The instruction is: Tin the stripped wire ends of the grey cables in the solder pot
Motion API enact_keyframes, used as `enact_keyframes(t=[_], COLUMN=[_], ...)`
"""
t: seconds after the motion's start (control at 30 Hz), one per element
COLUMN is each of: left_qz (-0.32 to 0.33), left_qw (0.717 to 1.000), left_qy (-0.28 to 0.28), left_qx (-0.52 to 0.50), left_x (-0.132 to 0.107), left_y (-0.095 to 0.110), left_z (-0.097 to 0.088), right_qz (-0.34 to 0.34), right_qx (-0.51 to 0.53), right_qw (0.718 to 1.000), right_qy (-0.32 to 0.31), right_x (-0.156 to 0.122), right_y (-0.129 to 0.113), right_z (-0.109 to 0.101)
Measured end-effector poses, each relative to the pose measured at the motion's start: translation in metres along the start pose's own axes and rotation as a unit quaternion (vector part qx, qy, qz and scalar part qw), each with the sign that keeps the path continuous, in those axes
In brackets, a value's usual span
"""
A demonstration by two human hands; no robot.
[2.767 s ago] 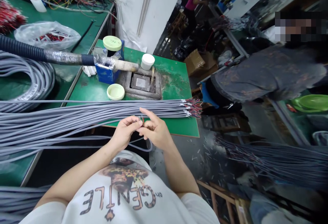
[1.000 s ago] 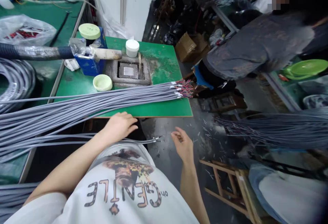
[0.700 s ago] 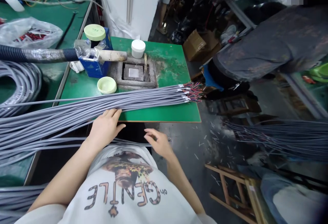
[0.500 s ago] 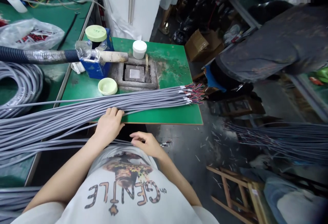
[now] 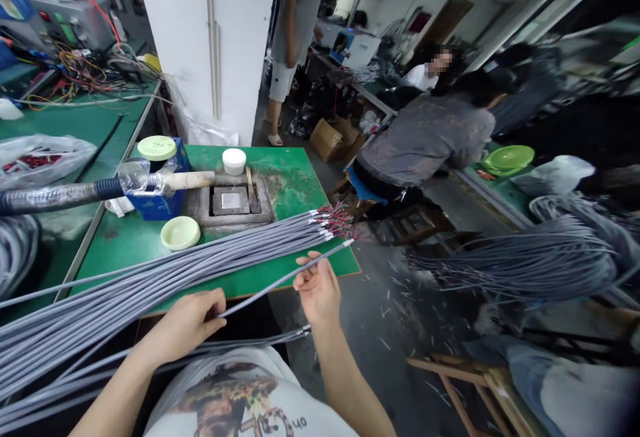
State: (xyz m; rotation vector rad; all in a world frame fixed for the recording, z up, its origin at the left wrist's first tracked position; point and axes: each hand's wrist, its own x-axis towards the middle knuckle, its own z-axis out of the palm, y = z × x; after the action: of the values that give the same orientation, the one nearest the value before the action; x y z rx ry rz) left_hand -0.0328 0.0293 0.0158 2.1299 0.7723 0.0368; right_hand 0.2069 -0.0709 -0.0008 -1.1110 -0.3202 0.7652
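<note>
- Here, at the far left, a hose [image 5: 55, 195] lies across the table [image 5: 285, 184]. Its mouth ends over a sunken metal tray [image 5: 229, 200], probably to serve that spot.
- A bundle of grey cables [image 5: 190, 260] lies flat on the table with the bared ends together at the right edge. We take this as a way of sorting them.
- Our left hand [image 5: 187, 322] is closed, pinching one cable [image 5: 265, 288] further back along its length.
- That cable runs taut and raised, just in front of the bundle and apart from it.
- Our right hand [image 5: 316, 288] closes thumb and fingertips on it near the tip, so the bared end pokes out free.
- Further right, a seated person [image 5: 425, 144] bends away from us.
</note>
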Motion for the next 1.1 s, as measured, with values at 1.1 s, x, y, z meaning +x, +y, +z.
enact_keyframes(t=[1.1], left_qz=[0.024], left_qw=[0.756], left_qy=[0.284], left_qx=[-0.589], left_x=[0.038], left_y=[0.043], left_z=[0.023], right_qz=[-0.006], right_qx=[-0.291], right_qw=[0.888], right_qy=[-0.357], right_x=[-0.031], right_y=[0.020], right_z=[0.001])
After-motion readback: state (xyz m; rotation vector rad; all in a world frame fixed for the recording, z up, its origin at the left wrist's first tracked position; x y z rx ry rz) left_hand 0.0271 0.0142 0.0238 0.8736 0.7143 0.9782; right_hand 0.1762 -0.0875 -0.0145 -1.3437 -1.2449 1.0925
